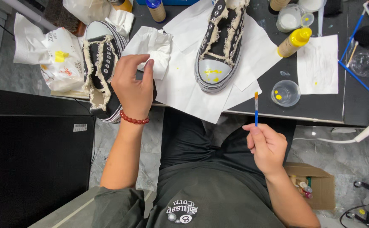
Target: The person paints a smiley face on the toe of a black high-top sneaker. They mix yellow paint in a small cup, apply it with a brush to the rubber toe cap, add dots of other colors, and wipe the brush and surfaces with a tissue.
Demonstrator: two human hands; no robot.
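Note:
My left hand (pixel 133 86), with a red bead bracelet at the wrist, grips a black sneaker (pixel 101 67) with frayed white trim at the table's left edge. My right hand (pixel 267 145) holds a thin blue paintbrush (pixel 256 109) upright over my lap, its orange tip pointing up. A second black sneaker (pixel 220 42) rests on white paper sheets (pixel 184 90), with yellow paint spots on its pale toe cap. A crumpled white tissue (pixel 153 44) lies beside my left hand. A yellow paint bottle (pixel 293 42) and a clear cup (pixel 286 93) with yellow drops sit to the right.
A dark table (pixel 319 107) carries a white paper napkin (pixel 317 63), blue brushes (pixel 353 71), jars and a glass. A printed white bag (pixel 58 59) sits far left. A black cabinet (pixel 32 156) stands at left, a cardboard box (pixel 315 185) of small bottles on the floor.

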